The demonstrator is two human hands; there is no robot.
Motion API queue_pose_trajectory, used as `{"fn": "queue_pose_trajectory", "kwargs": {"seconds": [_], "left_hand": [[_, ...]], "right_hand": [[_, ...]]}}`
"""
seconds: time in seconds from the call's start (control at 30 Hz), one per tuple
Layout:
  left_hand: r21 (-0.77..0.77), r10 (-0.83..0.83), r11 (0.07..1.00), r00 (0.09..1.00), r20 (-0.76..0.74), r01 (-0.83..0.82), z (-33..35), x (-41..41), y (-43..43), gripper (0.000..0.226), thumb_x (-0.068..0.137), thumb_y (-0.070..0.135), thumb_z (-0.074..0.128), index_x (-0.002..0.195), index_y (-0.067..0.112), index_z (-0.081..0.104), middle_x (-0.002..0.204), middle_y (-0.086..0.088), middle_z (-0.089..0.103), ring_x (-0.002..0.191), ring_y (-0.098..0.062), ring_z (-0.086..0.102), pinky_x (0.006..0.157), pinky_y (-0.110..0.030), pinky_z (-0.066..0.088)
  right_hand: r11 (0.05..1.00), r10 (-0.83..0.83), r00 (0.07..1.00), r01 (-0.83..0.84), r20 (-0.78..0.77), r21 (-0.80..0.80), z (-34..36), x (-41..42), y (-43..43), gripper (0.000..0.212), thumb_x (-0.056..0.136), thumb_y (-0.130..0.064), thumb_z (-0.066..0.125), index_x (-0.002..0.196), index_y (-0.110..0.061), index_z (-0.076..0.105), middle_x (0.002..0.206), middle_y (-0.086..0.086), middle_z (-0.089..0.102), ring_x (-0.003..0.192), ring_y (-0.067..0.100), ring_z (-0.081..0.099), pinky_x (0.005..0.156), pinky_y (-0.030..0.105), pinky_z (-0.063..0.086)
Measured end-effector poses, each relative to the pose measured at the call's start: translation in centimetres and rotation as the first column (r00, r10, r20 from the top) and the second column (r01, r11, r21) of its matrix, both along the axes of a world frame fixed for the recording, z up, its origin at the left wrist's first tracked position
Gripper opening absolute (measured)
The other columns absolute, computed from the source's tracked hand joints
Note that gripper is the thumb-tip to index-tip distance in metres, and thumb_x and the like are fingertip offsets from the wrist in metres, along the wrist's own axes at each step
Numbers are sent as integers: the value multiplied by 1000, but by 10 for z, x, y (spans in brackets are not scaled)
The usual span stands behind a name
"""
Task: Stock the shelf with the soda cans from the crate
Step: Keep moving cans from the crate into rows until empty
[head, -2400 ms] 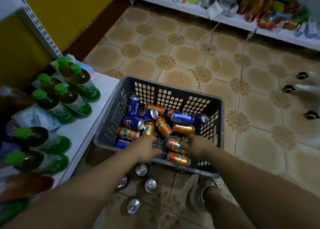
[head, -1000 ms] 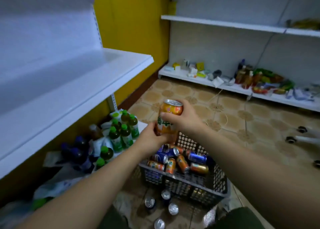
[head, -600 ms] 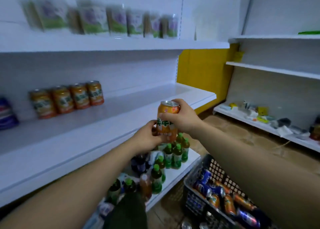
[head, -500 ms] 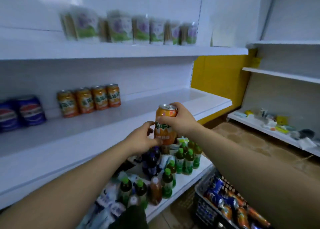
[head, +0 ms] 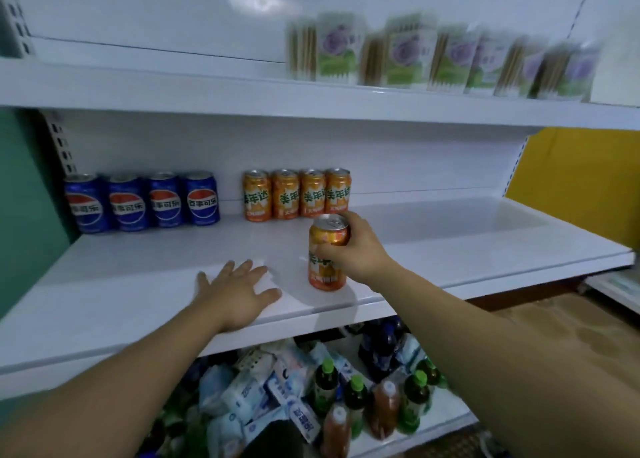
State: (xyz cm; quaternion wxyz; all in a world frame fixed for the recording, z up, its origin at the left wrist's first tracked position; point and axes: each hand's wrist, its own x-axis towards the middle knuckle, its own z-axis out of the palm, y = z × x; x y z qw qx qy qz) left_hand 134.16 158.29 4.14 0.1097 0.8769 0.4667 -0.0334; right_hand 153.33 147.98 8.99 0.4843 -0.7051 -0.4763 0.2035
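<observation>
My right hand (head: 356, 249) grips an upright orange soda can (head: 325, 270) that stands near the front edge of the white middle shelf (head: 450, 249). Flat on the same shelf, just left of the can, rests my left hand (head: 239, 288) with its fingers spread and nothing in it. At the back of the shelf stands a row of several orange cans (head: 298, 194), and to their left a row of several blue cola cans (head: 142, 203). The crate is out of view.
The upper shelf (head: 311, 101) carries several green and purple packs (head: 440, 55). On the bottom shelf lie green-capped bottles (head: 381, 398) and white and blue packets (head: 263, 395). A yellow wall (head: 581, 180) is on the right; tiled floor (head: 554, 322) shows beneath it.
I have turned from the crate up to the shelf. The orange can, held in both hands before, now stands on the middle shelf in my right hand; my left hand let go and lies flat.
</observation>
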Motion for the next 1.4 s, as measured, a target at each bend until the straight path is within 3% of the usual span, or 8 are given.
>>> {"fn": "queue_pose_trajectory", "kwargs": {"seconds": [0.1,0.27,0.37,0.53,0.83,1.13,1.4], "left_hand": [[24,-8,1000,1000,-11,8,-4,4,3,73,88,74,23,151,42,6,161,11,-5,148,-17,-5,114,-58,-2],[28,-15,999,1000,-23,16,-7,3,7,73,88,74,20,151,42,2,161,13,-9,148,-16,-8,115,-58,-4],[22,-15,1000,1000,-25,16,-7,3,7,73,88,74,20,151,42,1,160,13,-9,148,-15,-9,115,-58,-6],[18,-14,1000,1000,-13,15,-8,2,8,76,86,76,19,151,42,0,161,12,-9,148,-15,-11,115,-57,-7],[3,-5,1000,999,45,5,-8,0,7,77,85,77,25,151,41,5,161,13,-6,148,-13,-9,116,-56,-7],[2,0,1000,997,82,0,-8,0,7,77,85,76,29,150,42,8,161,13,-4,147,-12,-10,116,-56,-9],[-10,3,1000,997,77,-2,-9,0,9,77,85,76,29,151,42,7,161,13,-5,147,-12,-10,116,-55,-10]], "right_hand": [[999,34,998,-33,51,-21,0,-2,26,82,77,-29,79,145,-28,33,135,1,39,119,23,49,100,41,46],[991,122,982,-127,144,27,-1,-9,66,62,87,-24,70,140,-24,38,119,-5,55,114,20,55,94,33,46],[991,121,972,-130,203,32,-5,-14,91,58,89,-27,68,139,-25,39,128,1,58,115,23,56,92,33,47],[998,58,954,-65,296,13,-14,-15,130,67,88,-38,66,144,-25,33,142,5,45,127,27,47,104,44,43],[993,45,947,-75,317,86,-24,-16,171,66,91,-30,63,147,-18,31,141,7,50,127,29,49,104,46,43],[991,49,948,-86,316,104,-35,-16,198,71,95,-30,56,153,-16,18,150,10,38,135,30,40,110,46,37],[993,75,956,-97,285,64,-32,-14,202,70,96,-31,56,153,-14,19,150,9,38,136,27,39,111,42,34]]}}
